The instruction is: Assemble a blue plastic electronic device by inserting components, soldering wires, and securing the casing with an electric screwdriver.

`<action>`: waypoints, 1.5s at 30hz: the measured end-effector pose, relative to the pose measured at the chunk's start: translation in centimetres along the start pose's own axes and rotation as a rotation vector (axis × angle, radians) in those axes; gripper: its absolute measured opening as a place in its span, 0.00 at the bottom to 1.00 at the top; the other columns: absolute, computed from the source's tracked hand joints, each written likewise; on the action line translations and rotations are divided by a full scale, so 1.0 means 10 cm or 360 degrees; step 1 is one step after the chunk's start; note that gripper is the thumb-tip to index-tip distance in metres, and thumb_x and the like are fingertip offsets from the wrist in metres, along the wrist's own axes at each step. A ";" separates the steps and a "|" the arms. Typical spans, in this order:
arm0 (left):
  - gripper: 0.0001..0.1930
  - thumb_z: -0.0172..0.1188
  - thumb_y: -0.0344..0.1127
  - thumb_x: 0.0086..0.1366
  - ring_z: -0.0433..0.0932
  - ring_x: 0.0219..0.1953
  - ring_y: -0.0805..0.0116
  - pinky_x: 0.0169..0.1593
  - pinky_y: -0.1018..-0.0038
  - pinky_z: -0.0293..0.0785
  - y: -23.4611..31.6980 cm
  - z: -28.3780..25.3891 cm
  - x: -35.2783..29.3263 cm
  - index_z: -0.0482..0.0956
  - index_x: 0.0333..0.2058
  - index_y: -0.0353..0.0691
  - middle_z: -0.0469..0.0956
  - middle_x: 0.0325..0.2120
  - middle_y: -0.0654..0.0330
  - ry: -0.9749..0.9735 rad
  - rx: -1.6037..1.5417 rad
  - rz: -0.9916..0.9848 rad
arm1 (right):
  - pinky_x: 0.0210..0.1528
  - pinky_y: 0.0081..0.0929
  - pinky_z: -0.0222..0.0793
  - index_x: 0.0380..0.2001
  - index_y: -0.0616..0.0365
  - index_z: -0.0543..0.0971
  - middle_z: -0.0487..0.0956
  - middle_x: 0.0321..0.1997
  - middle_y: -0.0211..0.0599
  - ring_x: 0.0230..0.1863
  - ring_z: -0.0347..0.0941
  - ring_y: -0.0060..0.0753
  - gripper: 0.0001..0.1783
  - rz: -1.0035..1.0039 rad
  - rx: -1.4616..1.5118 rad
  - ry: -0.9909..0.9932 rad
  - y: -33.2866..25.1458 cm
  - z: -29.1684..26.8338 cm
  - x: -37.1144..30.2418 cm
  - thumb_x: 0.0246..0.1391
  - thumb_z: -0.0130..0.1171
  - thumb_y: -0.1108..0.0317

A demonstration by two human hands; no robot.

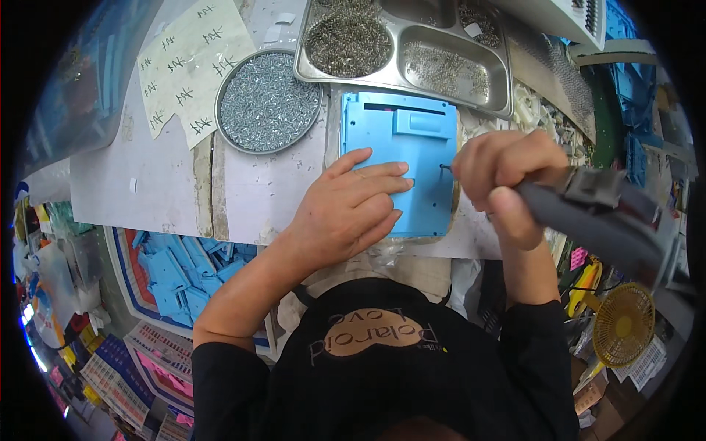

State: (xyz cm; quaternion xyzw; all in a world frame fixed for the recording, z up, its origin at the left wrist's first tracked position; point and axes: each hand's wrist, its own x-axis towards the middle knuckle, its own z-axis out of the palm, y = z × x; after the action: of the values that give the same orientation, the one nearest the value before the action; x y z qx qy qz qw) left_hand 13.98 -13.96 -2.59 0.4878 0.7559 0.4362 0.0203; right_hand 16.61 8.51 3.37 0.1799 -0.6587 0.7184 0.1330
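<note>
A light-blue plastic casing [419, 209] lies at the near edge of the work table, with a long dark slot and a raised block at its far end. My left hand [353, 202] rests flat on its left half, fingers spread. In my right hand [507, 173], closed just beyond the casing's right edge, is a dark grey power screwdriver [596, 220], its body blurred and running off to the right. A thin dark tip [445, 167] shows at the casing's right side, by my right fingers; whether it is the bit or a screw I cannot tell.
A round dish [218, 110] of small silvery screws stands left of the casing. Behind it, a metal compartment tray [397, 87] holds more small metal parts. A marked paper sheet [176, 73] lies far left. Below the table, a bin [136, 283] contains blue plastic pieces; a yellow fan [624, 325] stands right.
</note>
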 end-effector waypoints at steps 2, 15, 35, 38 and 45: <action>0.08 0.66 0.29 0.61 0.80 0.58 0.61 0.65 0.52 0.66 0.00 -0.01 0.00 0.74 0.26 0.42 0.84 0.49 0.61 -0.0002 -0.0013 -0.0015 | 0.24 0.29 0.68 0.29 0.52 0.65 0.70 0.14 0.27 0.15 0.66 0.26 0.15 -0.0013 -0.0091 -0.0113 0.02 0.01 0.01 0.57 0.63 0.66; 0.10 0.65 0.29 0.61 0.79 0.59 0.61 0.64 0.53 0.67 -0.02 -0.01 -0.02 0.72 0.25 0.42 0.84 0.48 0.60 -0.0017 -0.0063 -0.0050 | 0.28 0.30 0.64 0.30 0.54 0.65 0.65 0.17 0.29 0.19 0.60 0.24 0.12 0.0020 0.0157 -0.0106 0.33 -0.30 0.55 0.59 0.59 0.66; 0.13 0.66 0.22 0.59 0.85 0.49 0.62 0.71 0.50 0.58 0.10 -0.18 -0.02 0.83 0.42 0.44 0.87 0.42 0.58 0.0354 -0.0201 -0.0364 | 0.20 0.22 0.65 0.41 0.48 0.70 0.72 0.18 0.19 0.15 0.68 0.19 0.17 -0.0015 0.0582 -0.0446 -0.24 0.35 0.49 0.60 0.66 0.56; 0.12 0.67 0.23 0.58 0.85 0.47 0.63 0.71 0.50 0.56 0.07 -0.20 -0.06 0.83 0.40 0.44 0.87 0.40 0.59 0.0386 -0.0208 -0.0369 | 0.19 0.22 0.65 0.41 0.48 0.69 0.72 0.17 0.20 0.13 0.67 0.19 0.16 0.0015 0.0544 -0.0380 -0.21 0.44 0.48 0.60 0.66 0.56; 0.13 0.72 0.30 0.54 0.83 0.48 0.63 0.72 0.47 0.51 -0.15 -0.41 -0.05 0.83 0.40 0.45 0.85 0.42 0.61 0.0505 0.0199 -0.0315 | 0.26 0.25 0.64 0.43 0.50 0.70 0.68 0.17 0.19 0.18 0.65 0.20 0.12 -0.0017 0.0518 -0.0382 -0.12 0.50 0.63 0.63 0.59 0.59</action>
State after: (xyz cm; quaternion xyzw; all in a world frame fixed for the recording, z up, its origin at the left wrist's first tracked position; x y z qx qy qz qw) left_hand 11.30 -17.19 -1.23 0.3364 0.8196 0.4556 -0.0866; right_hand 11.83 3.41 7.49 0.2869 -0.5440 0.7881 0.0264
